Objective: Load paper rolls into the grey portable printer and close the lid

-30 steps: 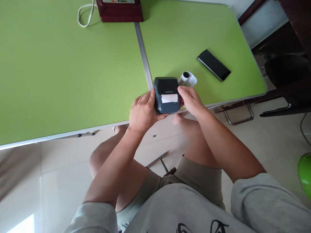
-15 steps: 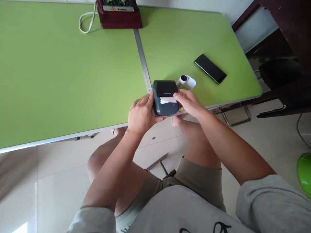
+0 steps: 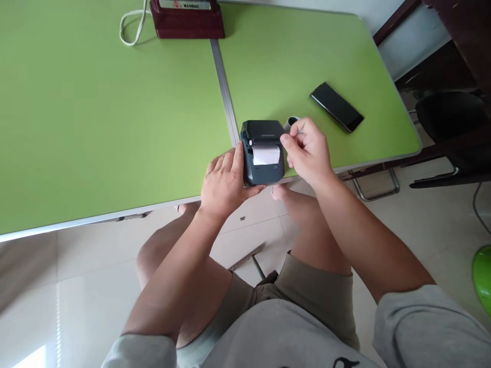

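A small dark grey label printer [image 3: 264, 175] sits at the table's front edge, its black lid [image 3: 263, 128] tilted up a little. White paper [image 3: 266, 155] sticks out from under the lid. My left hand [image 3: 224, 179] wraps the printer's left side, thumb along its front. At the lid's right corner, my right hand [image 3: 310, 151] is curled, its thumb against the edge. A white paper roll [image 3: 291, 121] stands behind the right hand, which partly hides it.
A black phone [image 3: 336, 106] lies on the green table [image 3: 115, 112] to the right. At the back is a dark red stand [image 3: 187, 23] with a white cord [image 3: 130, 41]. A metal seam [image 3: 222, 82] crosses the tabletop. A black chair [image 3: 452, 122] stands to the right.
The printer's lid has come up, opening a gap above the paper. My right hand has risen from the printer's right side to the lid's corner. My left hand stays in place.
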### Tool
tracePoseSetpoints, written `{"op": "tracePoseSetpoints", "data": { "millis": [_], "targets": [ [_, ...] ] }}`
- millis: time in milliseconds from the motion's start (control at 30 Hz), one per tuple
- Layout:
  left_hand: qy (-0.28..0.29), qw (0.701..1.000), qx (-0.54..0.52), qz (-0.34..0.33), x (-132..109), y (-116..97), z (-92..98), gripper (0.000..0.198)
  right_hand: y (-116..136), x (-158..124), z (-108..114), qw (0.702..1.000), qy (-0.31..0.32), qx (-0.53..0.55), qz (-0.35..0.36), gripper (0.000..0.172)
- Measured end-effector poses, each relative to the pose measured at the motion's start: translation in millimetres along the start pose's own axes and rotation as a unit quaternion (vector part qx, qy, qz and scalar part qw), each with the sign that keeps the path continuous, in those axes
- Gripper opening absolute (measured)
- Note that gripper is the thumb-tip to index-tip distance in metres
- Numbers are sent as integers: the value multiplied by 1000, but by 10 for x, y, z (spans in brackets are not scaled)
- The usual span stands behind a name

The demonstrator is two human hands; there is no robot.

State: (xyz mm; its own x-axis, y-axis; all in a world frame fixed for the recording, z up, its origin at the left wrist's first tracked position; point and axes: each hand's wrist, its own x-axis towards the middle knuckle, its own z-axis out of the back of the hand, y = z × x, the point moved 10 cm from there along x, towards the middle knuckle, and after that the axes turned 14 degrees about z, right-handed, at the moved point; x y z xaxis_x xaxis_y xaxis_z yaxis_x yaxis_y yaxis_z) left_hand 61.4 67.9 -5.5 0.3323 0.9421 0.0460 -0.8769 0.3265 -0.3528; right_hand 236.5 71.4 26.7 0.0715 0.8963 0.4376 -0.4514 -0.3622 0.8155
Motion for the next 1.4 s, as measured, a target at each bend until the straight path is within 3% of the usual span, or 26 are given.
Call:
{"op": "tracePoseSetpoints", "data": {
  "millis": [267, 400, 500, 700, 900, 1033, 1167, 1267, 1333, 1400],
  "targets": [
    [11, 1000, -6, -7, -8, -13, -16, 112, 251, 299, 28, 996, 23, -60, 58, 24],
    [15, 1000, -7, -12, -15, -23, -24, 113, 368, 214, -94, 969, 128, -188, 99, 19],
    [11, 1000, -8, -15, -19, -26, -18, 114, 360, 197, -143, 944, 186, -257, 89, 21],
    [19, 1000, -10, -9, -13, -15, -21, 113, 507, 389, 50, 949, 98, -296, 49, 17],
    [16, 1000, -21, -15, -14, -15, -21, 108, 372, 413, -89, 941, 148, -301, 38, 9],
    [25, 1000, -7, -6, -11, -16, -17, 112, 161, 466, -278, 930, 230, -282, 44, 15],
    [34, 999, 2, -4, -12, -33, -16, 113, 27, 533, -527, 887, 353, -295, 48, 19],
    [29, 1000, 4, -6, -14, -31, -21, 113, 68, 579, -576, 866, 391, -309, 41, 21],
    [23, 1000, 0, -5, -15, -24, -21, 113, 165, 593, -482, 881, 373, -291, 29, 31],
    [21, 1000, -5, -7, -19, -26, -17, 112, 270, 565, -284, 918, 326, -224, 12, 41]
  ]
}}
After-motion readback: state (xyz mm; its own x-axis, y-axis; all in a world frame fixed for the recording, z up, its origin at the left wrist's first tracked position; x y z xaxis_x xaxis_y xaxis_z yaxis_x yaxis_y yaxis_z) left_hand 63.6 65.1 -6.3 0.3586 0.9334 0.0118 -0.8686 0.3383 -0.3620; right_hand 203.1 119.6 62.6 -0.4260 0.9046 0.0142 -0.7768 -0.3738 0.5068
